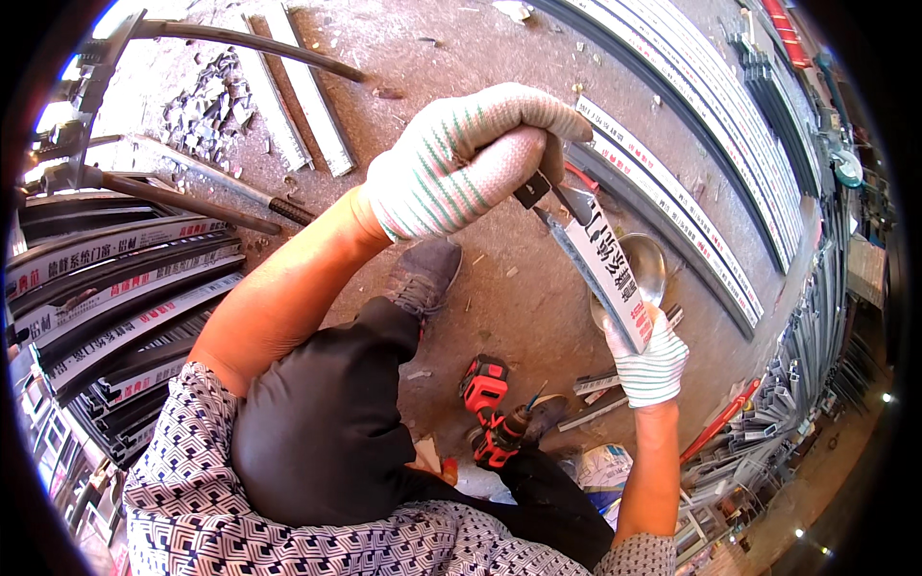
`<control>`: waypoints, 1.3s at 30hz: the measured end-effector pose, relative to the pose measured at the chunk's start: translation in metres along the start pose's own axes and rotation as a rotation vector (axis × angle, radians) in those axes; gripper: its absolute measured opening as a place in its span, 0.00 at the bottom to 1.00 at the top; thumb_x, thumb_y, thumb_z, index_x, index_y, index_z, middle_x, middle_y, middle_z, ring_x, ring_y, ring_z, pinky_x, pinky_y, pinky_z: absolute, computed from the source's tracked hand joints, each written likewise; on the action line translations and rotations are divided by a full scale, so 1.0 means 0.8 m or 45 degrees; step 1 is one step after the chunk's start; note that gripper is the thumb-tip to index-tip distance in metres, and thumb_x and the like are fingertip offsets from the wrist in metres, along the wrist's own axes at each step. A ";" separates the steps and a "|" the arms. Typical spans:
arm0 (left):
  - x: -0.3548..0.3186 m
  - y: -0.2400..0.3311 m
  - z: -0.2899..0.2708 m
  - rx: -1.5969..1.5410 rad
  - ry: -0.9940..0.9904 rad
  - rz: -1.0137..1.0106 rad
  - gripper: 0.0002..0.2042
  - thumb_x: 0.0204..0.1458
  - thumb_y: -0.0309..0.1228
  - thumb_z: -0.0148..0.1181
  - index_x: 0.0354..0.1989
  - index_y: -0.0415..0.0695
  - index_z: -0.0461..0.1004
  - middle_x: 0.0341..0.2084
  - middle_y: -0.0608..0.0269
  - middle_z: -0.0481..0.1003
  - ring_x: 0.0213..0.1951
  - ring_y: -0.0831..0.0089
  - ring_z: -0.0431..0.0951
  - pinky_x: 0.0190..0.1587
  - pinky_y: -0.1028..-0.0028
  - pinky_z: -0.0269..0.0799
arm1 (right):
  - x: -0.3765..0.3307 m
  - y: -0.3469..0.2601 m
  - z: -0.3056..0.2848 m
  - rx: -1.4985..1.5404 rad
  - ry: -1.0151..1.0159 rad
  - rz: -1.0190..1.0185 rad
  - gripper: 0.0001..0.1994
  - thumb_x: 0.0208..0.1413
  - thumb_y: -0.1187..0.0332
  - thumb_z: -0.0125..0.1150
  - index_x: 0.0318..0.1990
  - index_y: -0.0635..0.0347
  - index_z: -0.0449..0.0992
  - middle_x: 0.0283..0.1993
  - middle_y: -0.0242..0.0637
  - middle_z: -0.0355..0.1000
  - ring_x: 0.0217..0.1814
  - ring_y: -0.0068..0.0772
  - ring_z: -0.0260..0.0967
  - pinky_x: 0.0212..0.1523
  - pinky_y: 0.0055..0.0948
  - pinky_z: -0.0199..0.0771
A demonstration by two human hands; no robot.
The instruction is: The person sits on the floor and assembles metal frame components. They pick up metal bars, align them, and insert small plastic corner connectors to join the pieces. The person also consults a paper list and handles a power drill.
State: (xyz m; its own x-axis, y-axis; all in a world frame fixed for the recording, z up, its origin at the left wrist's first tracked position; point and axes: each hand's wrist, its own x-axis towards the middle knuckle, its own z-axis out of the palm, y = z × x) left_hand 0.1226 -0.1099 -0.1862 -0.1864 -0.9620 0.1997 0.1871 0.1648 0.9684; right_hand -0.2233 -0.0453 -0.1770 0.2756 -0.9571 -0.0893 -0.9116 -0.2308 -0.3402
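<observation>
A short length of aluminium window profile [609,274], with a printed white film on its face, slants in front of me. My right hand [648,360], in a white striped knit glove, is closed round its lower end. At the upper end my left hand [461,163], in a like glove, has its fingers bent and pinched on a small black piece [533,190]. That piece sits against the profile's end; whether it is inside or only touching, I cannot tell. Behind the profile, a shiny metal bowl [645,264] is partly hidden.
A red and black cordless drill [495,403] is on the floor between my legs. Stacked profiles [125,298] rise at the left, and long profiles [672,206] lie at the right. Metal offcuts [213,106] are heaped at the far left, near bars [240,38].
</observation>
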 end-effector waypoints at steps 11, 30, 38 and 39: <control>0.001 -0.005 0.009 0.078 -0.017 -0.022 0.15 0.66 0.27 0.46 0.55 0.39 0.76 0.33 0.66 0.77 0.36 0.81 0.76 0.41 0.77 0.76 | -0.010 0.011 -0.007 -0.075 -0.037 -0.032 0.23 0.44 0.60 0.80 0.46 0.57 0.78 0.35 0.43 0.81 0.32 0.44 0.81 0.36 0.36 0.81; 0.006 -0.005 0.021 0.236 -0.193 0.019 0.16 0.67 0.27 0.44 0.56 0.38 0.75 0.32 0.64 0.79 0.35 0.79 0.78 0.43 0.76 0.76 | -0.027 -0.024 -0.083 -0.331 -0.258 0.182 0.19 0.47 0.60 0.78 0.43 0.53 0.76 0.33 0.41 0.78 0.32 0.46 0.79 0.35 0.39 0.78; 0.008 -0.004 0.020 0.143 -0.267 -0.003 0.19 0.70 0.34 0.43 0.61 0.36 0.71 0.38 0.57 0.82 0.39 0.75 0.80 0.47 0.74 0.75 | -0.017 -0.035 -0.106 -0.431 -0.337 0.199 0.18 0.53 0.61 0.74 0.48 0.57 0.77 0.37 0.44 0.81 0.36 0.45 0.82 0.38 0.37 0.79; 0.007 -0.005 0.020 0.135 -0.272 -0.012 0.19 0.70 0.34 0.43 0.61 0.36 0.71 0.38 0.57 0.82 0.40 0.75 0.80 0.48 0.74 0.75 | -0.016 -0.033 -0.103 -0.451 -0.330 0.179 0.19 0.53 0.61 0.74 0.48 0.57 0.77 0.37 0.44 0.81 0.36 0.45 0.82 0.38 0.37 0.79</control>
State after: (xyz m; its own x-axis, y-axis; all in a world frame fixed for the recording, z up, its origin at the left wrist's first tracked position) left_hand 0.1052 -0.1128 -0.1868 -0.3893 -0.8976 0.2067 0.0844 0.1887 0.9784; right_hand -0.2282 -0.0417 -0.0898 0.1678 -0.9185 -0.3580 -0.9813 -0.1904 0.0286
